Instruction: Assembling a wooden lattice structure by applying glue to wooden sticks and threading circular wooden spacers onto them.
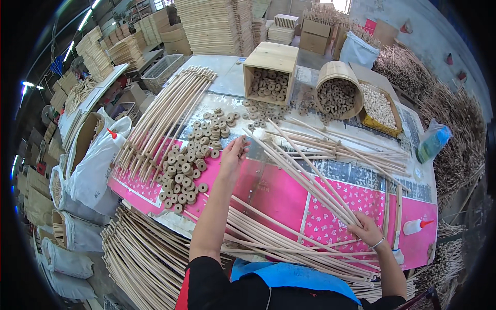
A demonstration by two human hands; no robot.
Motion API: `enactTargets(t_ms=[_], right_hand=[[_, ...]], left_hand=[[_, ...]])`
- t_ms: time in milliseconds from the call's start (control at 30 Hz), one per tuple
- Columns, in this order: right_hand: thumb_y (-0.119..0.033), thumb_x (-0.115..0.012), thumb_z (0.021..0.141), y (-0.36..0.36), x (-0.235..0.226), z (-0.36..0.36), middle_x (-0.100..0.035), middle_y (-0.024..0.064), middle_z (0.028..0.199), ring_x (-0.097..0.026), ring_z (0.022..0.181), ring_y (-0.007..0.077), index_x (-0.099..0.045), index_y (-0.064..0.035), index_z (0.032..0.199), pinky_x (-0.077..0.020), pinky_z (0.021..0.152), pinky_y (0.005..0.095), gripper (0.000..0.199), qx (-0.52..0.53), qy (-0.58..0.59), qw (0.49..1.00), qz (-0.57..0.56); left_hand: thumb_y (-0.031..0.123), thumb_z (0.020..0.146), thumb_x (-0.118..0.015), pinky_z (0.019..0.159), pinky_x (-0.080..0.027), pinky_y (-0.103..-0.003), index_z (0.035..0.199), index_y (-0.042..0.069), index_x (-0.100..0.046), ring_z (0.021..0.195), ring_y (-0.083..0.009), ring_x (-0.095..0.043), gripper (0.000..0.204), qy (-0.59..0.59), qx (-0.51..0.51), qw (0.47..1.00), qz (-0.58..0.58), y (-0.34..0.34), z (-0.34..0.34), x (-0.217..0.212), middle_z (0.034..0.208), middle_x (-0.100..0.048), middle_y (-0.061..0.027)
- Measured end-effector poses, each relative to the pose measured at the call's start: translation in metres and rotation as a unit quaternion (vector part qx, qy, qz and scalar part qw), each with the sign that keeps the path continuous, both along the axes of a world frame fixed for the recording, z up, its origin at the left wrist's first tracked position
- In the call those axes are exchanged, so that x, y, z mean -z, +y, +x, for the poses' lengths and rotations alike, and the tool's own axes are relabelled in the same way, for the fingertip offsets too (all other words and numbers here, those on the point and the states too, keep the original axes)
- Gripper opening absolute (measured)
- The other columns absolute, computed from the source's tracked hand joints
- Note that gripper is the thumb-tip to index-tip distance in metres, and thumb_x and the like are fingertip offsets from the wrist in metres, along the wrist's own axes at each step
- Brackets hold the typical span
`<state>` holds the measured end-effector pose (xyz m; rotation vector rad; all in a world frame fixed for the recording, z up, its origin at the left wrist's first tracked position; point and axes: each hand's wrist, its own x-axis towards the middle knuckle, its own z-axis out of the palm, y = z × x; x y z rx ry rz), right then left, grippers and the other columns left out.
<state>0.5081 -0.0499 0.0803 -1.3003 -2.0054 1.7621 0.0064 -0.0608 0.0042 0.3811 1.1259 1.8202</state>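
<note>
My left hand (235, 153) is closed in a pinch near the table's middle, holding what looks like a small wooden ring (245, 138), mostly covered by the fingers. My right hand (368, 230) grips a few long, thin wooden rods (315, 188) by their near ends. These rods slant away to the far left, and their far tips reach close to my left hand. Beside that hand lies a loose heap of thick wooden rings (187, 168), each with a hole through it. More bare rods (268, 227) lie along the near edge, in front of my body.
Rods with rings on them (165, 108) lie at the left; others (341, 147) lie right of centre. Behind are a wooden box (271, 53) and a round tub (336, 72) of rings, plus a yellow tray (390, 126) of pale pieces. Glue bottles (416, 226) stand or lie around.
</note>
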Motion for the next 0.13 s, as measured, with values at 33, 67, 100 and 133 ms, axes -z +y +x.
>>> enactTargets(t_ms=[33, 67, 100, 133], right_hand=[[-0.014, -0.068, 0.097, 0.0, 0.002, 0.001, -0.062, 0.0005, 0.079, -0.057, 0.062, 0.0066, -0.06, -0.0036, 0.117, -0.047, 0.055, 0.0235, 0.023, 0.003, -0.004, 1.0, 0.014], [-0.014, -0.068, 0.097, 0.0, 0.003, 0.003, -0.062, 0.0005, 0.079, -0.057, 0.062, 0.0066, -0.06, -0.0036, 0.117, -0.047, 0.055, 0.0235, 0.023, 0.002, -0.002, 1.0, 0.012], [-0.014, -0.068, 0.097, 0.0, 0.004, 0.004, -0.062, 0.0005, 0.08, -0.057, 0.062, 0.0068, -0.061, -0.0046, 0.119, -0.0475, 0.055, 0.0233, 0.024, 0.005, -0.011, 1.0, 0.01], [-0.014, -0.068, 0.097, 0.0, 0.005, 0.006, -0.062, 0.0005, 0.081, -0.058, 0.063, 0.007, -0.061, -0.0056, 0.12, -0.048, 0.056, 0.0232, 0.025, 0.009, -0.021, 1.0, 0.008]], left_hand=[[0.028, 0.105, -0.06, 0.063, -0.045, -0.018, 0.125, 0.01, -0.067, 0.079, -0.0062, -0.062, 0.027, 0.0, 0.0, 1.0, 0.006, 0.003, -0.004, 0.002, 0.105, -0.073, -0.0019], [0.029, 0.105, -0.06, 0.064, -0.046, -0.019, 0.124, 0.01, -0.067, 0.079, -0.0067, -0.062, 0.028, -0.001, -0.001, 1.0, 0.011, 0.005, -0.009, 0.004, 0.104, -0.073, -0.0019], [0.03, 0.105, -0.061, 0.064, -0.047, -0.019, 0.124, 0.01, -0.067, 0.08, -0.0071, -0.062, 0.028, 0.006, 0.005, 1.0, 0.015, 0.006, -0.013, 0.006, 0.105, -0.073, -0.002], [0.031, 0.105, -0.061, 0.064, -0.048, -0.02, 0.124, 0.01, -0.067, 0.08, -0.0074, -0.063, 0.029, 0.011, 0.013, 1.0, 0.018, 0.007, -0.015, 0.007, 0.105, -0.073, -0.0021]])
